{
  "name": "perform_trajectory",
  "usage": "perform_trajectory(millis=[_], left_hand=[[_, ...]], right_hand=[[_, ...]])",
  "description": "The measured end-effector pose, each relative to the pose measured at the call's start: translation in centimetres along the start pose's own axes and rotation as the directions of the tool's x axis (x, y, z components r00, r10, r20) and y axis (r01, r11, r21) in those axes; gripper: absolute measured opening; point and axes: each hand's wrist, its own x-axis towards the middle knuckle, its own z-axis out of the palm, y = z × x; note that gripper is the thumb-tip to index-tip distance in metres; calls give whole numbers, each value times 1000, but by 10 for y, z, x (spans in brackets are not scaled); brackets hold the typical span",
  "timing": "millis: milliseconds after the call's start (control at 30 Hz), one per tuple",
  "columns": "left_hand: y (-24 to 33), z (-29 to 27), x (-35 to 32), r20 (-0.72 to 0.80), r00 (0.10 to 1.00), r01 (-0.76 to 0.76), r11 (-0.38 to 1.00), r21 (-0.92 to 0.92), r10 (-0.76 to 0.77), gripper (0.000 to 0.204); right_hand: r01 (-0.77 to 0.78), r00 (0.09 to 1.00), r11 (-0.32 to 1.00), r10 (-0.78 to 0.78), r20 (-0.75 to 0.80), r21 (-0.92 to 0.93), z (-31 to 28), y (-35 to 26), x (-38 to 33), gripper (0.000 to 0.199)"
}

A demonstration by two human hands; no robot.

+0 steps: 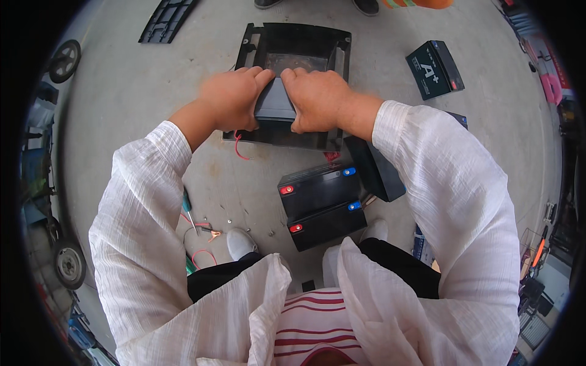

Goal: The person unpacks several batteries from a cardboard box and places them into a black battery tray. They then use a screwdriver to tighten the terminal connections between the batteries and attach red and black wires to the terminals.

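My left hand (pixel 239 97) and my right hand (pixel 320 97) grip a dark grey block-shaped battery (pixel 274 107) from its two sides, fingers curled over the ends. The battery is over the near part of a black plastic case (pixel 299 44); whether it rests on the case's floor cannot be told. A red wire (pixel 242 151) sticks out by the case's near left edge. Close in front of my feet, two black batteries (pixel 320 189) with red and blue terminals lie side by side. Another dark box-shaped battery (pixel 381 174) stands to their right, partly behind my right sleeve.
A dark green battery (pixel 432 72) stands at the far right. A black plastic panel (pixel 168 21) lies at the far left. Near my left foot are a screwdriver (pixel 188 204), a clip (pixel 211 232) and scattered screws. Another person's shoes (pixel 366 6) show at the top. Wheels (pixel 69 263) line the left side.
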Motion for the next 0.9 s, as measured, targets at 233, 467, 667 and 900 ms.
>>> perform_trajectory(millis=[233, 467, 667, 900], left_hand=[[-2, 50, 15, 92, 995, -53, 998, 43, 49, 88], [-3, 85, 19, 41, 996, -79, 997, 16, 79, 72], [-12, 102, 21, -16, 997, -75, 997, -6, 75, 79], [-9, 101, 18, -43, 994, -98, 995, -15, 98, 73]], right_hand=[[-29, 997, 999, 26, 73, 39, 53, 8, 5, 72], [-20, 999, 996, 17, 41, 88, 88, 14, 4, 61], [21, 999, 995, -24, 26, 95, 94, 20, 13, 63], [61, 998, 994, -63, 20, 85, 98, 23, 11, 65]])
